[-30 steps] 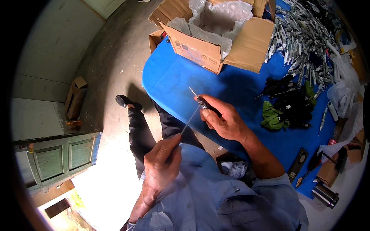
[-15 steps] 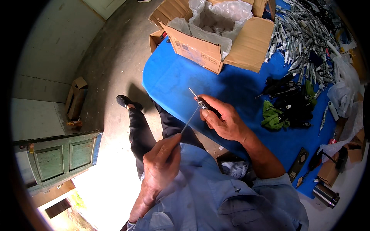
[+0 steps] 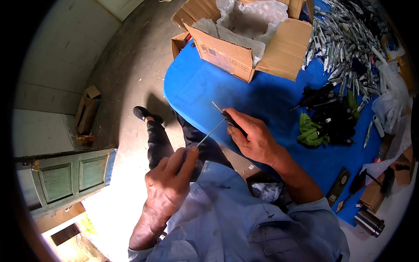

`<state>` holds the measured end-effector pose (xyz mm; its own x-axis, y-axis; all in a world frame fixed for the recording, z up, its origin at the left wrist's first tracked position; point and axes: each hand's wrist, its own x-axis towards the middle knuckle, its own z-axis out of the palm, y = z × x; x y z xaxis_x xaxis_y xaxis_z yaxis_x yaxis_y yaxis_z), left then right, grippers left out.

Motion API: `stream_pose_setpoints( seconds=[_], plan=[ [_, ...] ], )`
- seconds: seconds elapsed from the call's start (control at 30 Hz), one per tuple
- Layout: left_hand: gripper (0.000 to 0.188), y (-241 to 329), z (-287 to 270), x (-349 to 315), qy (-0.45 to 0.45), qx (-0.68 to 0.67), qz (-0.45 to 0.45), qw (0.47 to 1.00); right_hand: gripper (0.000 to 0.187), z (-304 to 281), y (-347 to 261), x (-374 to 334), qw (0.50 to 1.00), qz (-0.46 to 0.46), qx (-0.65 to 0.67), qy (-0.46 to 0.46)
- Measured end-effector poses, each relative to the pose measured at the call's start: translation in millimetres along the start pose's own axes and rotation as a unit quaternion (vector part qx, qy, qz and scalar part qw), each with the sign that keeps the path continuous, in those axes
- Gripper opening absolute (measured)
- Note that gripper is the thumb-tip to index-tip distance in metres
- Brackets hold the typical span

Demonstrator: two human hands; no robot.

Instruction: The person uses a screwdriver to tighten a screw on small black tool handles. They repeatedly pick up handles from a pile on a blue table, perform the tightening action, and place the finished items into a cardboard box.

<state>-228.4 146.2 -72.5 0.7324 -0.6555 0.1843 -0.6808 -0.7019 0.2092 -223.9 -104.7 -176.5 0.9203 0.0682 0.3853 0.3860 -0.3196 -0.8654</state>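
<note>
Steadying the slim black tool (image 3: pixel 234 123), pinched in the right hand (image 3: pixel 258 139), seems wise; the left hand (image 3: pixel 169 182), wrapped around one end of the thin metal rod (image 3: pixel 211 132) spanning between both hands, should guide it straight and press lightly.

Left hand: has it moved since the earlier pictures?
Yes, the left hand has moved leftward, judged against the blue table.

light blue shirt (image 3: pixel 218 209) is worn, wrinkled across the front. a pocket (image 3: pixel 273 238) is sewn on its right side, partly shaded. right sleeve (image 3: pixel 310 212) is ended near the elbow. black trousers (image 3: pixel 159 142) and a low black shoe (image 3: pixel 140 113) are worn, ankle exposed.
</note>
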Motion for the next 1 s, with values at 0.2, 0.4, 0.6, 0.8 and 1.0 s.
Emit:
stream_pose_setpoints(
  seconds=[0.2, 0.4, 0.6, 0.8, 1.0],
  plan=[
    [0.051, 1.4, 2.1, 3.8, -0.023, 0.003, 0.034, 0.999, 0.035, -1.1, -0.7, -1.2, 1.000, 0.017, -0.006, -0.007],
    [0.051, 0.4, -4.5, 4.1, -0.081, 0.062, 0.067, 0.993, 0.030, 1.7, 3.6, -3.1, 1.000, 0.011, -0.006, -0.020],
    [0.039, -10.1, 1.4, 7.8, -0.069, -0.146, -0.016, 0.987, 0.032, 0.4, -0.3, -0.7, 0.998, 0.030, -0.023, -0.050],
    [0.040, -33.4, -0.7, 12.1, -0.178, -0.659, -0.401, 0.610, 0.035, 5.4, -0.5, -3.2, 0.998, 0.013, -0.057, -0.022],
    [0.035, -34.0, 8.0, 12.8, -0.157, -0.654, -0.427, 0.604, 0.037, 5.5, 1.7, -5.6, 0.997, 0.018, -0.069, -0.024]
  ],
)
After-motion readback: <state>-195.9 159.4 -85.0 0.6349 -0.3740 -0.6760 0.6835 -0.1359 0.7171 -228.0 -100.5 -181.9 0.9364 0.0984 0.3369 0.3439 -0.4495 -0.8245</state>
